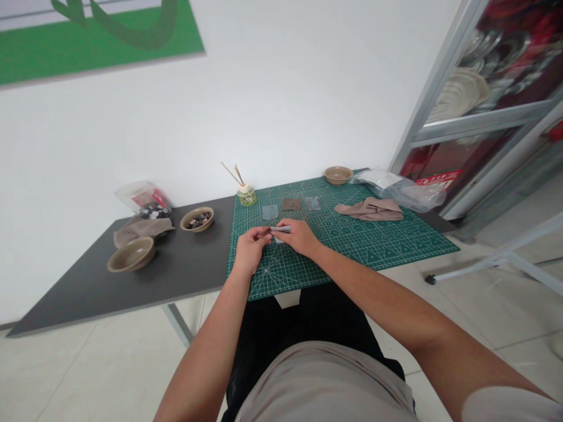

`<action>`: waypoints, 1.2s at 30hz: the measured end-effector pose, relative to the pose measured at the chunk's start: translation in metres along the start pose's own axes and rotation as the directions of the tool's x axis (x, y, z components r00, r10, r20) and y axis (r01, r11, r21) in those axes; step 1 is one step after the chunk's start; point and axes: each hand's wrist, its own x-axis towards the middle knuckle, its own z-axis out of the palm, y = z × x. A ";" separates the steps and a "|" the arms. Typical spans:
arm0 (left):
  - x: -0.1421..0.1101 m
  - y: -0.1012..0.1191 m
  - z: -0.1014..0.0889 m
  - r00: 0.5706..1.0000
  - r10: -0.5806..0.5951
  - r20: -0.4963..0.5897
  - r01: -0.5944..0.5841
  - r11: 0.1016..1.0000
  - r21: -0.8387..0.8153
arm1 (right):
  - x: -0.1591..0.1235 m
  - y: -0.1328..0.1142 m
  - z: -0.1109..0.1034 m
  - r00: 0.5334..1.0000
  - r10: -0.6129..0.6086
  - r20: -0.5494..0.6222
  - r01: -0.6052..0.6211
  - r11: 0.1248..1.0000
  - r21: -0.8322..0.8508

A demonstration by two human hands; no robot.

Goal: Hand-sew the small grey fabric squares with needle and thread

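Both hands meet over the green cutting mat [352, 240]. My right hand [300, 235] is closed around a slim grey object [284, 228], whose exact kind I cannot make out. My left hand [252, 249] pinches at its left end; whatever is between those fingertips is too small to name. Partly hidden below the hands, a small pale piece [278, 240] shows on the mat. Just beyond lie a pale blue-grey square [270, 212], a brown square [291, 203] and a clear, shiny square [312, 203].
To the left stand a bowl of small dark pieces [197, 220], another bowl [132, 255], a cloth [143, 230] and a tub [147, 199]. A reed diffuser [247, 194] is near the wall. Rightward are a brown cloth [372, 209], a bowl [338, 174] and a plastic bag [402, 189].
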 end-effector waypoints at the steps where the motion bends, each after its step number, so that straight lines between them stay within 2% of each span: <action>1: 0.000 0.000 0.000 1.000 0.001 0.001 -0.001 1.000 0.002 | 0.000 0.000 0.000 1.000 -0.005 0.005 0.005 1.000 0.005; 7: 0.000 0.001 -0.001 1.000 -0.008 0.005 0.008 1.000 -0.011 | -0.001 -0.003 -0.001 0.997 -0.056 0.048 0.054 0.997 0.049; 16: -0.001 0.002 0.000 1.000 0.009 0.005 -0.009 1.000 0.013 | -0.001 -0.001 0.001 1.000 -0.017 -0.004 0.017 1.000 0.019; 21: -0.001 0.002 -0.001 1.000 0.012 0.009 -0.012 1.000 -0.001 | -0.001 -0.001 0.000 0.999 -0.042 0.033 0.042 0.999 0.011; 27: -0.001 0.002 0.000 1.000 0.001 0.007 -0.001 1.000 -0.016 | -0.002 -0.001 0.000 1.000 -0.025 -0.008 0.025 1.000 0.010; 36: -0.003 0.004 0.001 1.000 0.006 0.011 -0.006 1.000 -0.025 | -0.002 0.000 -0.001 0.999 -0.049 0.015 0.048 0.999 0.021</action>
